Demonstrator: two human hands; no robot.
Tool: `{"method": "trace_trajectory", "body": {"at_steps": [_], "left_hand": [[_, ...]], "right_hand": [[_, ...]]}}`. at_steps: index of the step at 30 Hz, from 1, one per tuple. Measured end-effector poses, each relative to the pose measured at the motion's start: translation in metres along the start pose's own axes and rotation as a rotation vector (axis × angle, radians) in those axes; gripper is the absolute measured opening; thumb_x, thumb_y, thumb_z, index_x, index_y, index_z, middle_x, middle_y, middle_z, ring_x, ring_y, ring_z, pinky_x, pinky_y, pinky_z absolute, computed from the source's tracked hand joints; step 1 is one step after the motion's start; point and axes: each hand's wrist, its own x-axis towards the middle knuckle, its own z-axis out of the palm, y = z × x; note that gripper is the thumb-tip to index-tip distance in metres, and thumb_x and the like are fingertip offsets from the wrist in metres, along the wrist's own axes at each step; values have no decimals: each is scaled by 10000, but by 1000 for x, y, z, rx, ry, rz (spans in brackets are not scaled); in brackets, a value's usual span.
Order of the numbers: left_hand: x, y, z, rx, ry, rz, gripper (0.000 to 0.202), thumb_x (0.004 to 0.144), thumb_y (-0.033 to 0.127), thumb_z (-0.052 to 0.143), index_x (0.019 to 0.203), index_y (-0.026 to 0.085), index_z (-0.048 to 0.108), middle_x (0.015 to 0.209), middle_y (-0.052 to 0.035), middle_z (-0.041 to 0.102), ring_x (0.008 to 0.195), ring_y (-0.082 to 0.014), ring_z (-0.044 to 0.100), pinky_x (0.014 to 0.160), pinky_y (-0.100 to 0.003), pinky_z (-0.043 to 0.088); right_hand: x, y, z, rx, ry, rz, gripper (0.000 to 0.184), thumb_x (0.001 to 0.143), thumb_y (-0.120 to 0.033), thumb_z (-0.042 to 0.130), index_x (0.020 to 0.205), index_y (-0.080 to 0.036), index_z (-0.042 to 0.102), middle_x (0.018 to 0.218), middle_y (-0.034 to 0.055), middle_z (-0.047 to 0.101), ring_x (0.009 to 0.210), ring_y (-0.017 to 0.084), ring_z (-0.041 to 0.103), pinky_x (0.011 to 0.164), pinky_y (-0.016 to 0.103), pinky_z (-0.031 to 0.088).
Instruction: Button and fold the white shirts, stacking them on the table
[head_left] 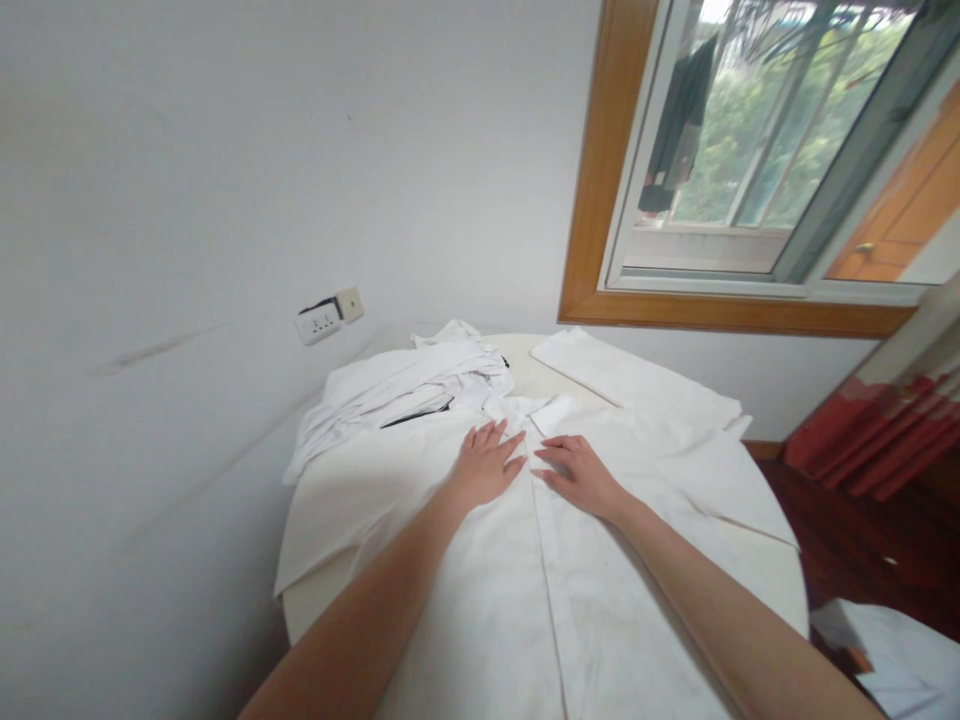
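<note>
Two bare hands are shown palm down on a white shirt (495,580), which is laid out over the near and middle parts of a round, cream-coloured surface (536,378). The shirt's collar (551,414) is turned toward the far side, its front seam is run down toward the lower edge of the view, and its sleeves are spread out to either side. The left hand (485,466) is released, with the fingers spread on the cloth just left of the seam. The right hand (580,478) is also loosely opened, its fingers slightly bent and its fingertips placed just right of the seam, near the collar; whether any cloth is pressed between them cannot be told.

At the far left, a loose heap of white clothes (405,385) is seen, with a thin black strip (416,414) showing along its near edge. At the far right, a flat, folded white garment (637,375) is placed beside the shirt. A socket (319,322) is mounted on the wall (225,150) at left. A wood-framed window (581,240) is set at upper right, with a red and pale curtain (877,440) hung below and beside it.
</note>
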Motion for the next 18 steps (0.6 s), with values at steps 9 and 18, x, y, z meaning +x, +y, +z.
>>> {"method": "trace_trajectory", "body": {"at_steps": [9, 18], "left_hand": [[-1, -1, -5, -33, -37, 118, 404, 950, 439, 325, 1335, 421, 448, 1509, 10, 321, 1365, -255, 317, 1109, -515, 250], [-4, 0, -3, 8, -20, 120, 455, 945, 506, 293, 1381, 412, 383, 1500, -9, 340, 1372, -250, 313, 1114, -498, 239]], "right_hand": [[0, 0, -18, 153, -111, -129, 233, 883, -360, 545, 972, -280, 744, 1180, 82, 641, 1153, 221, 536, 957, 372, 413], [-2, 9, -7, -148, -116, 75, 456, 919, -476, 427, 1292, -248, 557, 1405, 85, 475, 1319, 239, 386, 1090, 447, 278]]}}
